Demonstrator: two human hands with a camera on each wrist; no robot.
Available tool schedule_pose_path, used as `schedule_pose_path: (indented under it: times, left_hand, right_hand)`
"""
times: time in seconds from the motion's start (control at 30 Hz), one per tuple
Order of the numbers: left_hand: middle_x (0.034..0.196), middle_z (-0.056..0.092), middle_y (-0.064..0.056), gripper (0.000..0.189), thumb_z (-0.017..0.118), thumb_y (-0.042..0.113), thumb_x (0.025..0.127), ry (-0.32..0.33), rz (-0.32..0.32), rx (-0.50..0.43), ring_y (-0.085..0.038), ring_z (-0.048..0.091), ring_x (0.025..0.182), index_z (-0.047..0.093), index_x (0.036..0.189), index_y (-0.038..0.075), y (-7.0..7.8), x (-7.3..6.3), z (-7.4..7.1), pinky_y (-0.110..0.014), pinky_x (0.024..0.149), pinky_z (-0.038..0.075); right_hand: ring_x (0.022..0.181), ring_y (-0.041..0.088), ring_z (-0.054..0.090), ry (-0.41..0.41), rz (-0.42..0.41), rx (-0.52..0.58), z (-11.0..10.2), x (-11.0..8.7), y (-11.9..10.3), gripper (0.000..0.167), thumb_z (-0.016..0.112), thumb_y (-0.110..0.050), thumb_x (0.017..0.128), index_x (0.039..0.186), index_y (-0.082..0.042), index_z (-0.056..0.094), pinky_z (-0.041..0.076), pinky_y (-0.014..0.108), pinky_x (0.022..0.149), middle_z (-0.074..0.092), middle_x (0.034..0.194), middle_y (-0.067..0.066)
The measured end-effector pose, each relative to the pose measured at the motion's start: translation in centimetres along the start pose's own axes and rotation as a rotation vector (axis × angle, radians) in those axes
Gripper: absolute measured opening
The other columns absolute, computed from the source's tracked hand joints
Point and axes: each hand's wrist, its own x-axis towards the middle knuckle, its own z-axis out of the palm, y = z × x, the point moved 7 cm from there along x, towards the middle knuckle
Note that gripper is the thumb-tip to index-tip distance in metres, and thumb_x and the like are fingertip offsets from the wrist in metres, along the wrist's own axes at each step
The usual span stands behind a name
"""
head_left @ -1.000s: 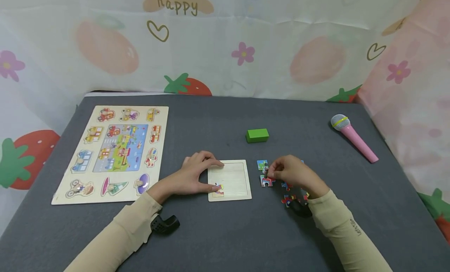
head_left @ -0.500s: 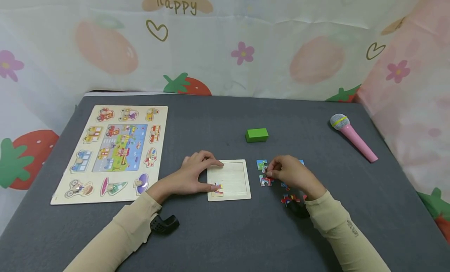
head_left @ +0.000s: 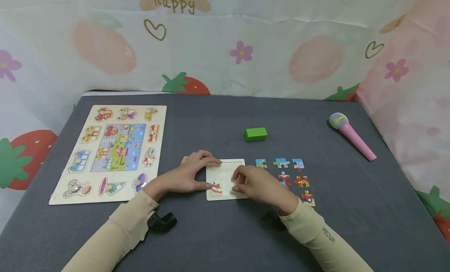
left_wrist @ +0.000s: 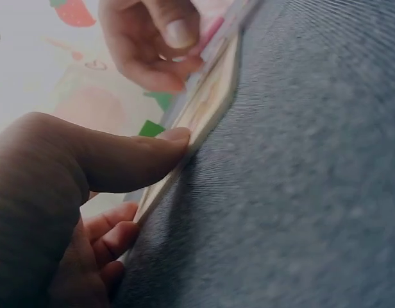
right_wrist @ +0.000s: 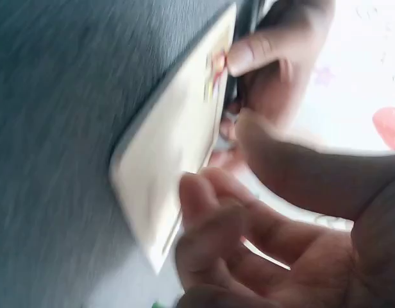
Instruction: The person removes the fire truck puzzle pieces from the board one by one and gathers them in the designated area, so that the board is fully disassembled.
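A small wooden puzzle tray (head_left: 226, 168) lies in front of my hands in the head view, with one colourful jigsaw piece (head_left: 216, 191) in its lower left part. My left hand (head_left: 190, 174) rests at the tray's left side, thumb over the rim near that piece and index finger at the top edge. Over the tray's right part hovers my right hand (head_left: 258, 186), fingers loosely bent. In the right wrist view its thumb stands apart from the fingertips and nothing shows between them. Several loose jigsaw pieces (head_left: 298, 164) lie to the right, partly hidden by that hand.
A large knobbed picture board (head_left: 151, 172) lies at the left of the grey table. Behind the tray stands a green block (head_left: 256, 134), and a pink toy microphone (head_left: 353, 137) lies at the far right. A printed curtain (head_left: 267, 34) hangs along the back.
My right hand has moved left from the loose pieces to above the tray, uncovering several pieces on the right. The left hand stays at the tray.
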Motion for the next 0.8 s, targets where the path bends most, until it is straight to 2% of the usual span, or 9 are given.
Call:
schedule_pose_path:
  times: [0.13,0.27,0.37,0.53,0.8]
  left_hand:
    - [0.137,0.038,-0.003,0.075,0.076,0.043,0.078,-0.035,-0.013,-0.003,-0.023,0.034,0.125,0.043,0.142,0.022,0.0,-0.2,-0.1,-0.049,0.097,0.024]
    - [0.142,0.036,-0.006,0.099,0.082,0.057,0.065,-0.041,-0.028,0.087,-0.026,0.034,0.128,0.039,0.144,0.016,0.2,-0.4,-0.1,-0.051,0.099,0.026]
    - [0.143,0.036,-0.008,0.110,0.083,0.061,0.058,-0.034,-0.060,0.166,-0.027,0.034,0.129,0.037,0.146,0.013,0.4,-0.5,0.0,-0.051,0.097,0.028]
    - [0.143,0.036,-0.008,0.112,0.084,0.060,0.058,-0.020,-0.117,0.219,-0.027,0.034,0.127,0.035,0.148,0.012,1.0,-0.8,-0.2,-0.048,0.094,0.028]
    - [0.141,0.038,-0.010,0.111,0.085,0.057,0.060,-0.021,-0.145,0.242,-0.029,0.035,0.126,0.036,0.148,0.012,1.8,-0.9,-0.4,-0.048,0.093,0.029]
  right_hand:
    - [0.066,0.011,0.050,-0.029,-0.030,-0.030,1.5,0.7,-1.3,0.022,0.074,-0.015,0.084,0.102,-0.007,0.063,0.043,0.027,0.063,0.059,0.081,0.001]
    - [0.069,0.012,0.050,-0.028,-0.035,-0.030,2.4,1.1,-2.1,0.022,0.073,-0.017,0.084,0.103,-0.009,0.064,0.044,0.028,0.065,0.056,0.082,0.000]
    - [0.069,0.012,0.050,-0.024,-0.038,-0.021,2.8,1.2,-2.6,0.020,0.073,-0.016,0.084,0.101,-0.009,0.064,0.044,0.028,0.064,0.054,0.080,-0.001]
    - [0.069,0.012,0.050,0.008,-0.016,-0.034,2.8,1.4,-3.0,0.015,0.073,-0.016,0.084,0.094,-0.010,0.064,0.042,0.027,0.062,0.053,0.078,-0.001]
    - [0.068,0.012,0.050,0.082,-0.012,0.001,2.4,1.7,-3.0,0.010,0.071,-0.013,0.085,0.086,-0.009,0.062,0.041,0.027,0.062,0.056,0.075,-0.001]
